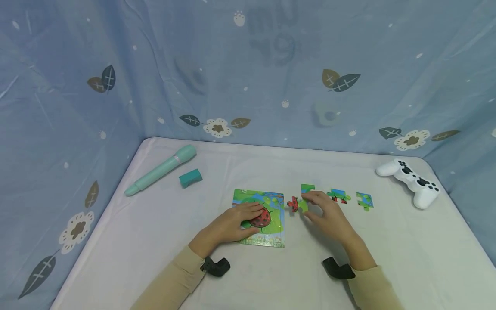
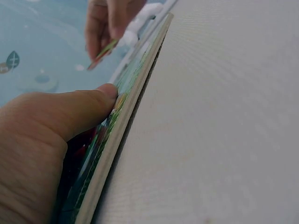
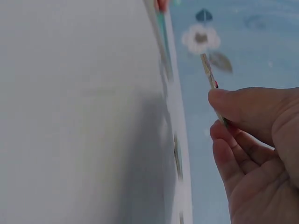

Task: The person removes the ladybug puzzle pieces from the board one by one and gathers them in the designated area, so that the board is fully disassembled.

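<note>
A square ladybug jigsaw puzzle (image 1: pixel 275 240) lies on the white-covered table. Over its left half rests my left hand (image 1: pixel 235 223), fingers extended on the picture; in the left wrist view the thumb (image 2: pixel 91 105) touches the board near its edge. My right hand (image 1: pixel 330 216) holds a red and green puzzle piece (image 1: pixel 304 206) above the table, just right of the board. The right wrist view shows that piece (image 3: pixel 209 70) edge-on, pinched between thumb and fingers. Behind this hand lie three loose pieces: a green one (image 1: pixel 308 187), a blue-and-red one (image 1: pixel 338 193) and a blue-green one (image 1: pixel 364 199).
At the back left lies a mint-green wand-shaped object (image 1: pixel 159 171), with a small teal block (image 1: pixel 190 178) beside it. A white game controller (image 1: pixel 408 181) sits near the right edge. Patterned blue cloth (image 1: pixel 271 86) hangs behind the table and along its sides.
</note>
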`<move>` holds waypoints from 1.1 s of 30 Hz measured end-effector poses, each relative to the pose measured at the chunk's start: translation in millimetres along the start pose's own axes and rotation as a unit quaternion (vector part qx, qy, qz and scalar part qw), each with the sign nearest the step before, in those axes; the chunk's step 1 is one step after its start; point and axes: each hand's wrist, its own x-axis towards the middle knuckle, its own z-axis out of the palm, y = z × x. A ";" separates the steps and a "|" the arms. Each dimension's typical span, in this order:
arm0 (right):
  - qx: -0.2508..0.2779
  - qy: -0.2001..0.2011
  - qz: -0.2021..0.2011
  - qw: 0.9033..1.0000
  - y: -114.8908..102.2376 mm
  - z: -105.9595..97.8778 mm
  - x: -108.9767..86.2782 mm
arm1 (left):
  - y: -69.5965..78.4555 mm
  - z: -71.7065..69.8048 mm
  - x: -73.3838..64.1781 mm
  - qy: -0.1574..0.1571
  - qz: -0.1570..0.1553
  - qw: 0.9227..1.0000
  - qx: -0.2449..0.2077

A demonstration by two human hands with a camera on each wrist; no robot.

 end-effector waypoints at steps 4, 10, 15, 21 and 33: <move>-0.039 0.022 0.022 0.999 20.7 -20.9 -19.0 | 1.3 0.1 -0.5 0.003 0.000 1.000 -0.007; -0.078 0.046 0.060 0.994 47.7 -56.4 -51.5 | 0.4 0.5 0.6 0.005 0.002 1.000 -0.002; -0.046 0.049 0.093 0.993 67.8 -78.2 -78.2 | -0.7 -0.3 0.3 0.007 0.005 1.000 0.002; -0.008 0.061 0.119 0.991 89.6 -87.6 -100.8 | -1.1 0.1 -0.1 0.006 0.001 1.000 -0.001; -0.014 0.049 0.144 0.988 97.7 -86.1 -106.2 | -2.8 2.6 0.7 0.015 0.009 1.000 -0.001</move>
